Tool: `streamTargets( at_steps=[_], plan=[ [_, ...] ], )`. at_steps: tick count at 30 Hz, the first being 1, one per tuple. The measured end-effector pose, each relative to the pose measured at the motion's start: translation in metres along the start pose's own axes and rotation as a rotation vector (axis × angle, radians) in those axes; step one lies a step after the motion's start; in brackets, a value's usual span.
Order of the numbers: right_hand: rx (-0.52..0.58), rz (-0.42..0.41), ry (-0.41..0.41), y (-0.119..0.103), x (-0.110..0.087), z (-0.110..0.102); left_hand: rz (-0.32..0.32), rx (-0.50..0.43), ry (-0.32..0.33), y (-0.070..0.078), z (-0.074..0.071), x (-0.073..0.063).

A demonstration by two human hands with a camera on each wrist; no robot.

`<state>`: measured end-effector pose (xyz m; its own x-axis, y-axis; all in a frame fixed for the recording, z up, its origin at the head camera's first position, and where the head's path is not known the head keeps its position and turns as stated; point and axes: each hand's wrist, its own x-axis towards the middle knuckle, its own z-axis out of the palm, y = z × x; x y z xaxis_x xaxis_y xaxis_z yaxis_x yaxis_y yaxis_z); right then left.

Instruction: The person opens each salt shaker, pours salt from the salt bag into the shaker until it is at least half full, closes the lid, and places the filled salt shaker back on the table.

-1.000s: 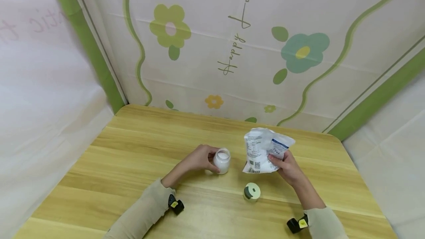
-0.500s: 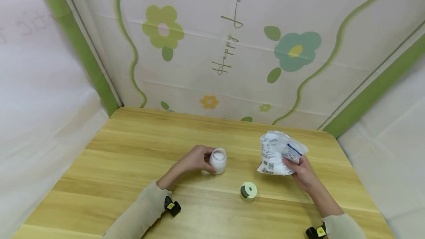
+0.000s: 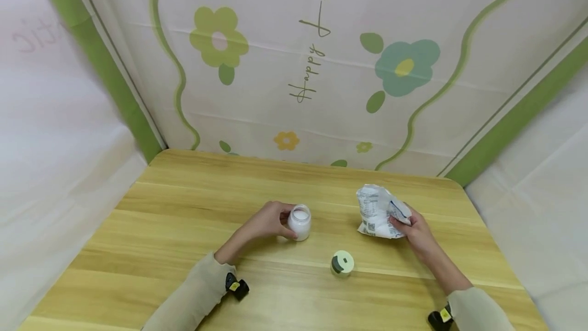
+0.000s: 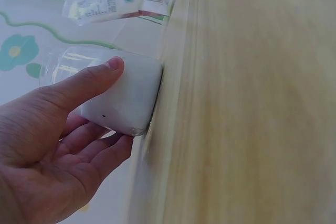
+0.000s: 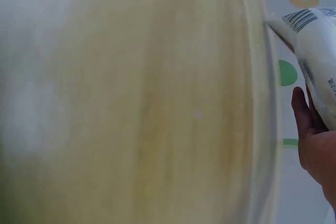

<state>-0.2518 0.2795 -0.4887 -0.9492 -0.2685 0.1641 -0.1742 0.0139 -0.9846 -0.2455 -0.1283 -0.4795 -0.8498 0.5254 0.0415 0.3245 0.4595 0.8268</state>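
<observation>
My left hand [image 3: 270, 220] grips a small clear jar [image 3: 300, 227] with white contents, which stands upright on the table without a lid. In the left wrist view the thumb lies along the jar's [image 4: 134, 90] side and the fingers curl round the other. To the right, my right hand [image 3: 419, 234] holds a crumpled white printed plastic bag [image 3: 377, 216] by its folded side, thumb on top. The right wrist view shows only part of this bag [image 5: 319, 45]. A pale round lid [image 3: 343, 262] with a grey-green patch lies on the table between the hands, nearer the front.
The wooden table [image 3: 193, 193] has rounded far corners. A white curtain [image 3: 271, 101] with flowers and lettering hangs behind it, and plain white cloth with green borders closes both sides. Small black cameras [image 3: 238, 288] are strapped to both wrists.
The right hand has carried the bag to the right, away from the jar, and it now looks lower. The left hand stays on the jar. The head view has shifted slightly.
</observation>
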Motion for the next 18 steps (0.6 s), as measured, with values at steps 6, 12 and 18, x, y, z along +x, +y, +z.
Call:
streamTargets(
  at_steps=[6,12,18],
  plan=[
    [-0.171,0.024,0.038,-0.002,0.001,-0.004,0.000,-0.008,-0.003,0.002,-0.002,0.001],
    [-0.481,0.160,0.081,-0.009,-0.008,-0.010,-0.017,0.013,-0.009,0.002,-0.002,0.001],
    [-0.568,0.168,0.058,-0.012,-0.013,-0.012,-0.022,0.033,-0.013,0.001,0.001,0.000]
  ],
)
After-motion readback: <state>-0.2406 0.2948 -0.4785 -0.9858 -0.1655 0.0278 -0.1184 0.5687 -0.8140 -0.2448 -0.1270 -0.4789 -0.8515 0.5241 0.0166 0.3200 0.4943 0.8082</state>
